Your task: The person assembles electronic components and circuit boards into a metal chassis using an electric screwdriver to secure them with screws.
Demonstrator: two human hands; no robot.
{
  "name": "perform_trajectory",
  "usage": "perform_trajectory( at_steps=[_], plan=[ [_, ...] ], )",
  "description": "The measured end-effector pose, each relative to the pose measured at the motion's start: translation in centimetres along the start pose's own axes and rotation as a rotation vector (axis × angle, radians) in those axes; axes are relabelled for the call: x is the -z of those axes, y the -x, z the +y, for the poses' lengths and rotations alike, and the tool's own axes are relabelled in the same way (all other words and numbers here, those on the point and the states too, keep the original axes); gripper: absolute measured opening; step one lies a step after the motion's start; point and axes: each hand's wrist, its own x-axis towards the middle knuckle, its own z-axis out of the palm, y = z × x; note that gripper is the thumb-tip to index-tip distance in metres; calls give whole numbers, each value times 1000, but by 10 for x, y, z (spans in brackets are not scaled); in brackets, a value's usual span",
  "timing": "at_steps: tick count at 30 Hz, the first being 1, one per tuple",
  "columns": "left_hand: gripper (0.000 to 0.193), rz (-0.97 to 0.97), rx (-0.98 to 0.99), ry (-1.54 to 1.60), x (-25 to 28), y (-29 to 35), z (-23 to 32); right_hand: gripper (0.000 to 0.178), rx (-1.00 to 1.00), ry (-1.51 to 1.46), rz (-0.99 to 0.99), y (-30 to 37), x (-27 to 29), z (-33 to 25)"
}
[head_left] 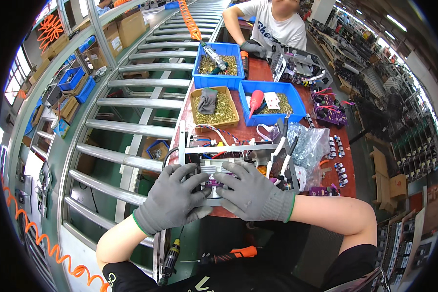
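Observation:
An open metal chassis point(182, 141) with wires and boards inside lies at the near end of the red table. My left hand point(172, 197), in a grey glove with a green cuff, reaches over its near left part. Opposite it, my right hand point(255, 192) wears a matching glove. The fingertips of both hands close in from either side on a small purple circuit board point(213, 183) near a ribbed silver part. My fingers hide much of that board and their exact grip. White-sleeved cables point(277, 150) stand up at the chassis's right side.
Blue bins point(297, 113) and a yellow bin point(197, 120) hold brass screws; a red bottle point(256, 101) lies in one. A clear plastic bag point(310, 146) is on the right. A roller conveyor point(116, 127) runs left. Electric screwdrivers point(236, 254) lie below. A co-worker point(277, 24) sits beyond.

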Motion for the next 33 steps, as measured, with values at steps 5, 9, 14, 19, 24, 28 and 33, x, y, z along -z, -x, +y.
perform_trajectory(
  at_steps=[5,9,14,19,24,28,33],
  plan=[
    [38,16,1,18,-1,0,3,35,-4,1,9,-1,0,-3],
    [33,21,7,11,7,-8,12,37,3,9,13,-2,3,-4],
    [31,70,-8,-66,30,-16,34,36,98,135,439,21,-11,-35],
    [19,69,-204,129,7,1,99,30,-23,-248,254,131,-103,-127],
    [39,-839,-124,162,-99,37,171,55,-369,-288,-314,229,-206,-162],
    [42,-835,-171,311,-172,71,190,57,-412,-282,-309,258,-237,-178],
    [42,-863,42,386,-167,84,210,50,-438,-383,-54,272,-242,-183]
  ],
)
